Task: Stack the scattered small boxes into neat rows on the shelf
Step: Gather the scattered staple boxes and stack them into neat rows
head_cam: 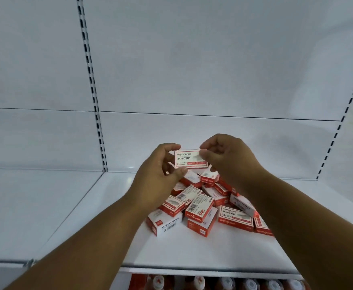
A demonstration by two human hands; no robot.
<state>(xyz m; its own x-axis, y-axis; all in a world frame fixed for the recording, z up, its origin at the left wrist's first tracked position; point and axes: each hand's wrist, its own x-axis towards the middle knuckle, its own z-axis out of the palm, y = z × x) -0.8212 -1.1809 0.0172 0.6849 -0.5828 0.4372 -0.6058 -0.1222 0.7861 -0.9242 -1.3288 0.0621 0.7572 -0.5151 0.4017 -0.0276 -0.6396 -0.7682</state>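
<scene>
A small red-and-white staple box (189, 159) is held up above the shelf, its printed face toward me. My left hand (161, 170) pinches its left end between thumb and fingers. My right hand (225, 158) pinches its right end the same way. Below and behind my hands lies a loose heap of several similar boxes (200, 208) on the white shelf (100, 222), tilted at different angles and overlapping. My right forearm hides the heap's right edge.
The shelf's white back panel (192, 70) rises behind, with slotted uprights at the left (93, 97) and right (343, 118). A neighbouring shelf bay (31, 201) lies to the left. Bottles with red labels and white caps (198, 282) stand on the level below the front edge.
</scene>
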